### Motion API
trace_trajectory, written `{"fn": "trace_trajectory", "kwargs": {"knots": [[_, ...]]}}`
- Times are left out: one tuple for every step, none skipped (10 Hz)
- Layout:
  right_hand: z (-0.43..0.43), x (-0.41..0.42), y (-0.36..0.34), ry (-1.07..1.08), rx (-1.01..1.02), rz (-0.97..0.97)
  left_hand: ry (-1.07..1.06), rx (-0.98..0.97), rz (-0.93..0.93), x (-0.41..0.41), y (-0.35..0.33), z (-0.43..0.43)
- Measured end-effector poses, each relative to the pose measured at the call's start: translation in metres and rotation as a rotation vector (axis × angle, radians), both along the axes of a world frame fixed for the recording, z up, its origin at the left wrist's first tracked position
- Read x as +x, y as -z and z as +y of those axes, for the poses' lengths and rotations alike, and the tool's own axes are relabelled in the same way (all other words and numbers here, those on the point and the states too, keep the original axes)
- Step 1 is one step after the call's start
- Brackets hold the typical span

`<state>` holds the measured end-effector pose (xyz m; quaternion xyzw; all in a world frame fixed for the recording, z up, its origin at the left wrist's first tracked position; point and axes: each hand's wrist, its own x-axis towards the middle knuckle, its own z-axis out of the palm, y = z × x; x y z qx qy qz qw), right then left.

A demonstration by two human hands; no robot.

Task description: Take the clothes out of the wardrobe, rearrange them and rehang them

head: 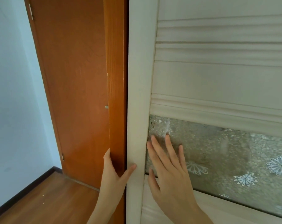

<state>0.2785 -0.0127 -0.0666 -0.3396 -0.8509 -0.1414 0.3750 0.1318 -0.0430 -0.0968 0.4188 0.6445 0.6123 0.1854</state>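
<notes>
Nearest the camera, at the bottom edge, 2 bare forearms angled up toward a shut wardrobe door (140,94). Just beyond, the left grip (113,173): fingers curled round the orange wooden upright (117,78) and out of sight behind it, thumb laid across onto the door's pale stile, so pinching the seam between the 2. Probably braced on the fixed wood to find purchase on the door's edge. Beside it, the right grip (167,172): spread wide, palm and fingers flat on the frosted glass panel (226,152), holding nothing. Placed so, most likely, to push the door sideways by friction, for want of any visible handle. Further up the door, moulded ribs and plain pale panels; to the right on the glass, printed white flowers (245,179). Only a dark line at the seam; whether opened at all, cannot tell. Of the clothes, nothing visible: presumably behind this door, unconfirmed through the frosted pane. Farthest off, to the left, an orange room door (69,78) against a pale blue wall (11,94), above a wooden floor (48,199).
</notes>
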Motion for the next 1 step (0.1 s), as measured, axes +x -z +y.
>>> {"fn": "trace_trajectory", "kwargs": {"knots": [[-0.0182, 0.0408, -0.0293, -0.160, -0.089, 0.232, -0.173, 0.059, 0.130, -0.0101, -0.0124, -0.0070]]}}
